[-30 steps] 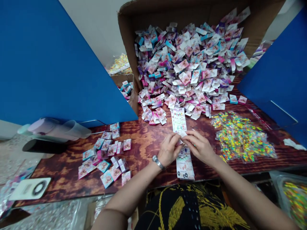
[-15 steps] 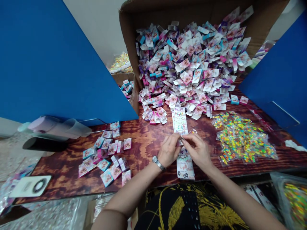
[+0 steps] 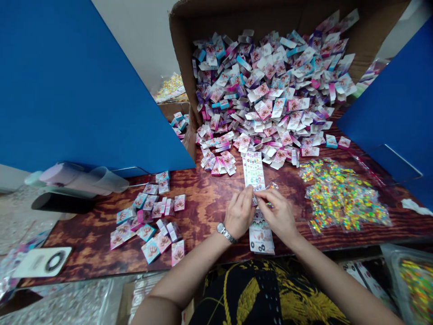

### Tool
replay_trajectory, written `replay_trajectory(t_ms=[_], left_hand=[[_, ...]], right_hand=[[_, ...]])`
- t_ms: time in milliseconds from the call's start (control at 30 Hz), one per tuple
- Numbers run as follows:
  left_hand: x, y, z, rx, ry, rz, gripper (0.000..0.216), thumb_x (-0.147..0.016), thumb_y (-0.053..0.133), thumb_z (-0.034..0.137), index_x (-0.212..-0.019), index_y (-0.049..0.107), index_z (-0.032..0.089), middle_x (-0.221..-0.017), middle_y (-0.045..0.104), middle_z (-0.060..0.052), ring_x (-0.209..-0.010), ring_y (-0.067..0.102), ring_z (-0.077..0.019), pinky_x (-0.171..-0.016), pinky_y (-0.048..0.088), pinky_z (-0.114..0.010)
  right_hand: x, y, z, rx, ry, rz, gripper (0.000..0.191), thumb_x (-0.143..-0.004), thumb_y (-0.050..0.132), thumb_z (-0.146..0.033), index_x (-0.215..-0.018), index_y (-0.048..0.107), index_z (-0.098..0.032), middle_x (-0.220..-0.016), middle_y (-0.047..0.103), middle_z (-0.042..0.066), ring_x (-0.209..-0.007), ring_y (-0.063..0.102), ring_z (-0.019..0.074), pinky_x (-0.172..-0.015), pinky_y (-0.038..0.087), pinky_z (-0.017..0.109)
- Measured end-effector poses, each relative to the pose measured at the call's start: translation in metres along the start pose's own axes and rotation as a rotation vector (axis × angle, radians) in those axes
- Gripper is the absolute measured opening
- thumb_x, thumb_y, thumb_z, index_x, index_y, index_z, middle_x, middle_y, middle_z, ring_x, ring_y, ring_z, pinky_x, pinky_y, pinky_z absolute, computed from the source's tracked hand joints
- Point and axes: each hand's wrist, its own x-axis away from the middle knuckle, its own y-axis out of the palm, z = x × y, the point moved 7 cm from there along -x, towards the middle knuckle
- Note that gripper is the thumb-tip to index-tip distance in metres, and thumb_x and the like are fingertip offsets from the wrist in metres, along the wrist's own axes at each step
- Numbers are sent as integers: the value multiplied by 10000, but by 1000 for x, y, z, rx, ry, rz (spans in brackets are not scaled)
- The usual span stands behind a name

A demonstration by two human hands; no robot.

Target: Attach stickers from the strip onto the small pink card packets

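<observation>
My left hand (image 3: pixel 239 212), with a metal watch (image 3: pixel 226 232) on its wrist, is closed around a small greyish printed piece (image 3: pixel 254 199). Fingers cover most of that piece, so its kind cannot be made out. From the other side, my right hand (image 3: pixel 278 214) pinches at the same piece with thumb and forefinger. Beneath both hands lie printed paper strips, one leaflet (image 3: pixel 254 168) reaching beyond the fingers and another leaflet (image 3: pixel 261 239) toward my body. A small clear bag (image 3: pixel 272 186) lies just past my right fingers.
A big carton (image 3: pixel 182 58) on its side spills many small open boxes (image 3: pixel 267 108) onto the table (image 3: pixel 209 198). Closed small boxes (image 3: pixel 152 221) are scattered at left. Bags of colourful pieces (image 3: pixel 345 196) are heaped at right. Blue panels (image 3: pixel 84 90) flank the workplace; a white phone-like object (image 3: pixel 43 262) lies left.
My left hand has turned slightly and its fingers sit a little higher on the small piece. My right fingers have shifted slightly. The things on the table have stayed put.
</observation>
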Motion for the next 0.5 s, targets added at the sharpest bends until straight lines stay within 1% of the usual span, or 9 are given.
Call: replay_trajectory(t_ms=[100,167,233,300,333,433,500], left_hand=[[0,0,0,-75,-28,-3,563,-846,435,135,-1389,296,84,-1248,549,-167,-1117,523,-252,-933,459,-392],[0,-1,0,-65,-31,-5,577,-849,430,140,-1400,271,77,-1266,536,-173,-1134,516,-249,-947,450,-394],[0,-2,0,-27,-21,-9,596,-850,421,136,-1413,235,77,-1276,530,-173,-1156,505,-243,-963,438,-397],[1,-3,-1,15,-19,-19,609,-851,412,130,-1423,209,88,-1289,519,-168,-1176,492,-238,-975,427,-397],[2,-3,-2,31,-24,-22,612,-852,411,130,-1426,202,93,-1296,514,-166,-1180,488,-236,-978,425,-393],[5,-3,-5,54,-45,-24,621,-859,427,158,-1430,190,102,-1301,508,-163,-1166,496,-237,-964,436,-385],[7,-2,-6,57,-54,-16,629,-859,429,165,-1433,179,104,-1296,511,-167,-1139,514,-241,-943,448,-388]], right_hand=[[10,2,-6,69,-76,71,257,-892,481,-165,-1110,608,-217,-1033,658,51,-957,604,180,-857,477,325],[18,6,-7,98,-124,118,310,-897,473,-146,-1188,561,-204,-1073,649,67,-994,594,182,-889,471,336],[24,9,-8,111,-177,142,329,-897,471,-136,-1211,545,-200,-1080,645,79,-1008,591,189,-906,470,350],[27,11,-6,103,-181,132,327,-898,474,-150,-1211,545,-213,-1076,647,78,-1006,598,198,-907,477,363],[27,11,-4,90,-155,116,335,-900,475,-165,-1225,532,-221,-1077,648,75,-1005,603,201,-906,482,368],[25,13,4,48,-57,59,436,-909,469,-201,-1341,414,-227,-1132,634,77,-1056,594,213,-933,477,395],[25,16,1,58,-89,31,487,-914,449,-192,-1390,350,-216,-1199,603,91,-1112,564,220,-964,460,414]])
